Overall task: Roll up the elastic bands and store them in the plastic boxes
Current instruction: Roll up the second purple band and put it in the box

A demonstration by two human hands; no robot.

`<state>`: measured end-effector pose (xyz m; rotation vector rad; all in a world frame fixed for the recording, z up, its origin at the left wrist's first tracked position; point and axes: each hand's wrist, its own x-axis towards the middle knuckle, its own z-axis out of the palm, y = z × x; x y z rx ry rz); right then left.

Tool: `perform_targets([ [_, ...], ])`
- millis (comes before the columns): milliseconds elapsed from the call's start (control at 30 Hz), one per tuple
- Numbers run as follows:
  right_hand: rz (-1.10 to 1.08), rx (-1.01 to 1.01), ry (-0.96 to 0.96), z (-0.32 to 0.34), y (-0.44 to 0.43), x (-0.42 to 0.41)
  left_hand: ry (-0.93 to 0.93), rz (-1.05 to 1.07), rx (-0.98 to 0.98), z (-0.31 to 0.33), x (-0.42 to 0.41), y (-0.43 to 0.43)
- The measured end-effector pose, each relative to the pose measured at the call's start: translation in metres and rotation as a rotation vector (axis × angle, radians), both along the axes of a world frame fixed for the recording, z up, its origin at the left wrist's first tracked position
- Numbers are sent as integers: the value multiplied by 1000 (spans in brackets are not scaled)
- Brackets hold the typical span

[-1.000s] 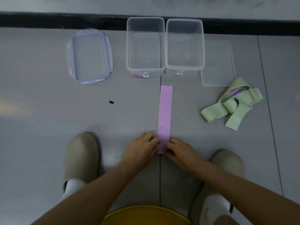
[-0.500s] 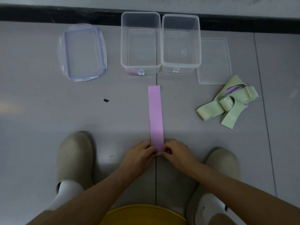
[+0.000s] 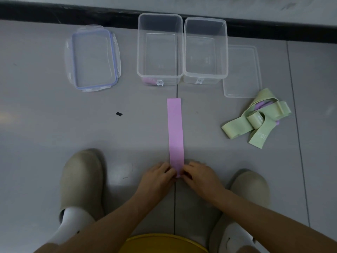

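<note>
Clear glossy plastic boxes (image 3: 160, 50); seemingly matt pink band (image 3: 175, 132).

floor (image 3: 45, 128): grey, smooth, slight sheen, big panels
centre seam (image 3: 175, 207): thin dark line, runs near-to-far thru middle of frame
rt seam (image 3: 299, 143): 2nd thin line, slightly slanted, well apart from centre one
baseboard (image 3: 73, 13): black strip across top, btwn floor & wall
wall (image 3: 182, 3): pale grey, only a narrow band in view, faint scuffs at rt
speck (image 3: 119, 114): small black mark on floor, left of centre seam
light: dim, soft; warm glare patch (image 3: 7, 115) at far left edge; paler reflection (image 3: 124, 170) lower down on floor
</note>
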<state>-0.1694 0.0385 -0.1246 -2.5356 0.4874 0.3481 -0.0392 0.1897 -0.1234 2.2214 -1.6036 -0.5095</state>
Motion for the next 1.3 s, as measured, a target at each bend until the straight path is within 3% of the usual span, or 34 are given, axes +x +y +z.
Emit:
perform_targets([
  [167,61,-42,14,-2,-1,1,-4,61,-8,0,-3,-3],
  [633,-112,101,19,2,4,5,36,150,43,-7,-4,-2],
  [800,-58,0,20,0,2,4,21,178,33,-8,-4,-3],
  [1100,-178,114,52,4,2,13,-22,75,9,-10,2,0],
  [1300,1,4,-6,1,-3,6,36,175,52,-12,-3,-3],
])
